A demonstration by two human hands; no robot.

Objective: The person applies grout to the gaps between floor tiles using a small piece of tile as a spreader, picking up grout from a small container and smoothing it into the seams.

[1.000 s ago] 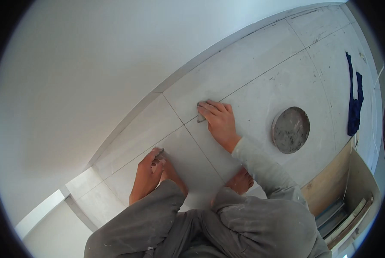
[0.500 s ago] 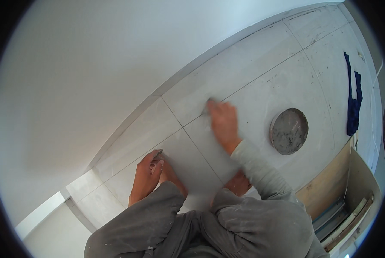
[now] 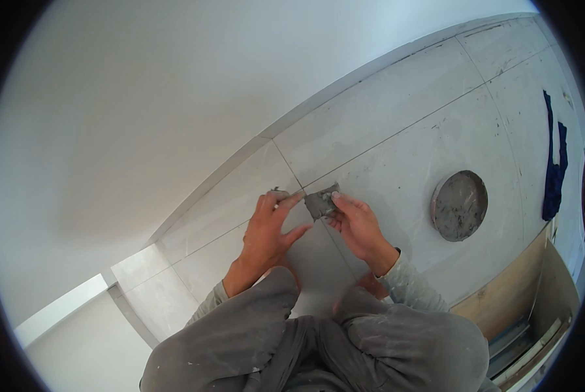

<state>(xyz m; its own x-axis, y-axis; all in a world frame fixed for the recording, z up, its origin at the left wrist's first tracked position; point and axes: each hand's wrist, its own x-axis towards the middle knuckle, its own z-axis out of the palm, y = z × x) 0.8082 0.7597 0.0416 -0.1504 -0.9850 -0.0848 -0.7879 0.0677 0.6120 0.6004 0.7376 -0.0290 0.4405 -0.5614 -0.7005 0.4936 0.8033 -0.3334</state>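
My right hand [image 3: 363, 230] pinches a small flat scraper [image 3: 321, 202], its face coated with wet grey grout. It is held above the floor where two tile joints cross. Close to the scraper's left edge is my left hand [image 3: 266, 232], thumb and index finger spread apart, the index tip at or almost at the edge. Grey matter shows by the other fingertips of that hand; whether it is a smear or a separate piece, I cannot make out. Large pale tiles [image 3: 397, 189] with thin dark joints lie under both hands.
A round shallow pan [image 3: 460, 206] of grey grout stands to the right. Farther right lies a dark blue cloth [image 3: 553, 173]. An open wooden box [image 3: 501, 300] with long strips inside is at the lower right. A white wall [image 3: 142, 117] with a grey skirting borders the tiles.
My right hand has drawn back from the long joint with the scraper, which now shows its grout-covered face. My left hand has risen from beside my knee and reached toward the scraper, thumb and index spreading.
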